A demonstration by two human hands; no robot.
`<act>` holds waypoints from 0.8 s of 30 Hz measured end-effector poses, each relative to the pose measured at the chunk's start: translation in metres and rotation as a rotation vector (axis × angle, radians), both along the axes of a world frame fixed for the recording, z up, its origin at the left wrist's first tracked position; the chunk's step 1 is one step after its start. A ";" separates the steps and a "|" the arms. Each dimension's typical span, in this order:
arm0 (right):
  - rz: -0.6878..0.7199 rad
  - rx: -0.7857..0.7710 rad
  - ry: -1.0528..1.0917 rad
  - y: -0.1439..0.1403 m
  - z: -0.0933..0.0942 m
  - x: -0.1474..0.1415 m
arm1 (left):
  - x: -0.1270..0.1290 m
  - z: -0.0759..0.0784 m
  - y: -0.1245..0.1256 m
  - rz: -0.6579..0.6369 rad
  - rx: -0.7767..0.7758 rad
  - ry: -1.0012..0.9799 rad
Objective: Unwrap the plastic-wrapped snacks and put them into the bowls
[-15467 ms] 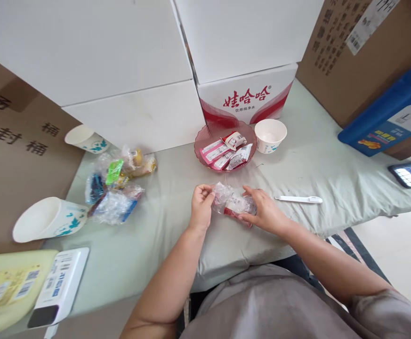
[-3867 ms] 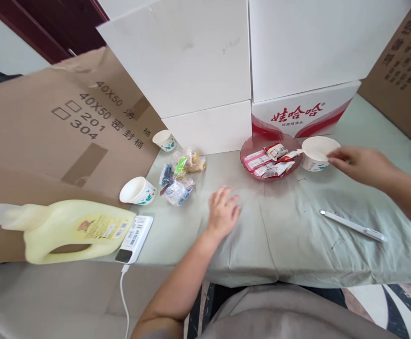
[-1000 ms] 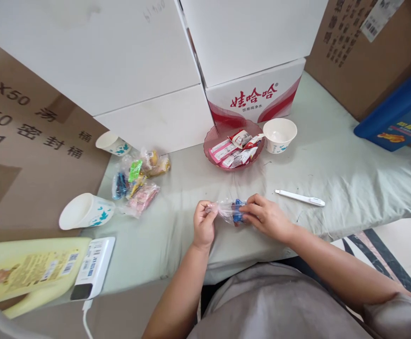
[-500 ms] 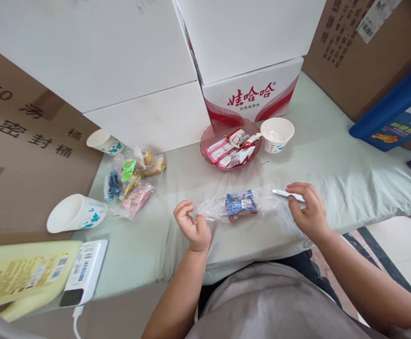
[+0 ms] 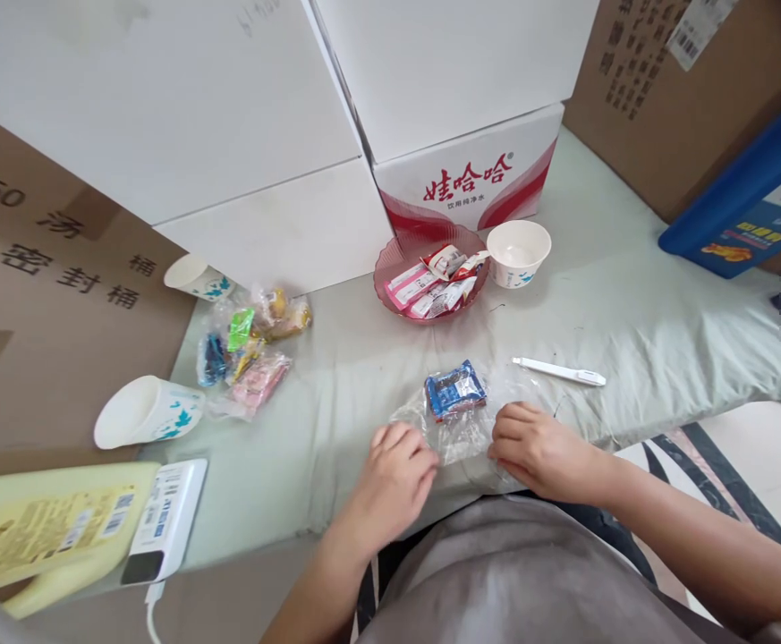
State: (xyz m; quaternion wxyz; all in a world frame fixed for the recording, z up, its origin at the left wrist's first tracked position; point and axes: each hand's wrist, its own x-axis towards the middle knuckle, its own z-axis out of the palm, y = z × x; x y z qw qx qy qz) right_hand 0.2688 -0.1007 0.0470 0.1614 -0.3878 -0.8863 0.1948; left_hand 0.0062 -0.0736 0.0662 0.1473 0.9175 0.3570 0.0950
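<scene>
A clear plastic bag [image 5: 461, 440] lies on the green cloth close to the front edge, with a small blue snack packet [image 5: 455, 390] in or on it; I cannot tell which. My left hand [image 5: 395, 474] has its fingers curled closed on the bag's left near side. On the right near side, my right hand [image 5: 539, 450] is closed on the bag too, its fingertips partly hidden. Beyond that hand a white utility knife [image 5: 561, 371] rests on the cloth, touched by neither hand.
A pink glass bowl [image 5: 385, 284] of wrapped snacks stands behind, beside a paper cup [image 5: 521, 259]. At left are several small wrapped items [image 5: 256, 380], a tipped cup [image 5: 148, 411], a white power bank [image 5: 168, 519] and a yellow bottle [image 5: 47, 528]. Cartons [image 5: 262, 107] line the back.
The knife has left my right hand and lies on the cloth. Both hands have come nearer me and closer together, closing on the bag, whose near side is pulled toward me.
</scene>
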 end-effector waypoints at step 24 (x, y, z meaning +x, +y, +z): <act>-0.520 -0.348 0.384 0.014 -0.044 -0.005 | 0.020 -0.030 0.094 0.356 -0.306 -0.470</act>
